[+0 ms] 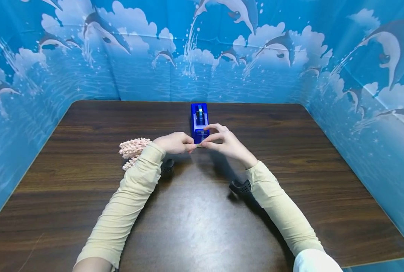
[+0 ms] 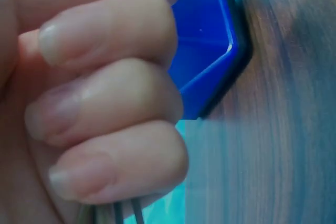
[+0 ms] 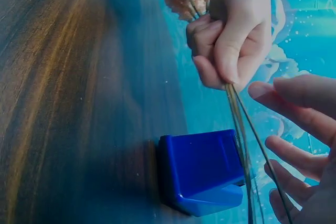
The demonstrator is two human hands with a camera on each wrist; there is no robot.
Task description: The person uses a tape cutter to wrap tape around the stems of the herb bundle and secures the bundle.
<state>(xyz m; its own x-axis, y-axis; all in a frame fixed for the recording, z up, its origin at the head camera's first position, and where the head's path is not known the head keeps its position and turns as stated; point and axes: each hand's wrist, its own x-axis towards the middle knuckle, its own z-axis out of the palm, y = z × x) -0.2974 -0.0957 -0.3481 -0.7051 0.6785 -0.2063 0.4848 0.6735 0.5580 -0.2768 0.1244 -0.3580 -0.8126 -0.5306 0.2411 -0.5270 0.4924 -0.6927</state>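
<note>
My left hand (image 1: pixel 175 143) has its fingers curled round the thin stems (image 3: pixel 237 121) of a bunch of small pale pink flowers (image 1: pixel 133 148). The flower heads stick out to the left, partly behind the sleeve. Bare stem ends run out past the left thumb toward my right hand (image 1: pixel 227 142). That hand's fingers are spread and relaxed beside the stems, with no pinch on them visible in the right wrist view. Just behind both hands stands a blue tape dispenser (image 1: pixel 200 121) with a roll of tape in it. In the left wrist view, curled fingers (image 2: pixel 105 103) hide most of the stems.
The dark wooden table (image 1: pixel 195 211) has rounded far corners. A blue curtain (image 1: pixel 137 75) printed with dolphins hangs behind it and along both sides. Black wrist cameras (image 1: pixel 240 187) sit under each forearm, close above the tabletop.
</note>
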